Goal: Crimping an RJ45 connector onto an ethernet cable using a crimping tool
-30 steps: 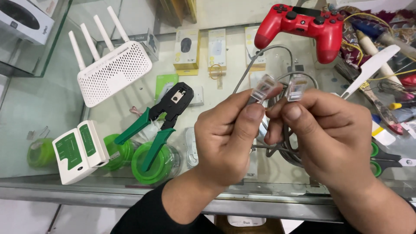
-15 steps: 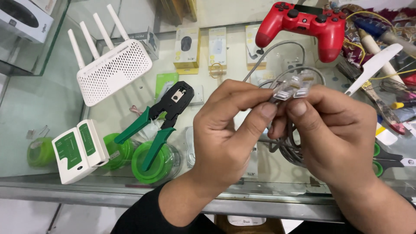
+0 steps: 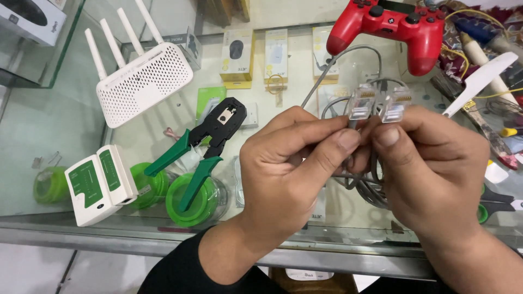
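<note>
Above a glass shop counter (image 3: 49, 136), two bare hands hold the two ends of a grey network cable (image 3: 376, 188) side by side, the clear plastic connectors pointing toward twelve o'clock. The left hand (image 3: 289, 163) pinches the left connector (image 3: 361, 101) between thumb and forefinger just below the plug; the right hand (image 3: 430, 169) grips the right connector (image 3: 396, 103) the same way. Both hands are closed on the cable, neither is free. The plugs stand upright, long axes nearly parallel, just beside each other and close to touching, gold contacts facing the camera. Each plug rises straight off its own fingertips, so neither hand is nearer than the other; the pair meets at the midline between them. The rest of the cable falls in loops behind and below the right hand, toward five o'clock, with one strand running up toward twelve o'clock.

At nine o'clock from the hands, a crimping tool (image 3: 204, 147) with green handles lies tilted on the glass over spools of green tape (image 3: 193, 201). Farther toward eight o'clock rests a white and green cable tester (image 3: 101, 184). A white router (image 3: 143, 81) with four antennas sits at ten o'clock, and a red game controller (image 3: 389, 27) at one o'clock, well apart from the plugs.
</note>
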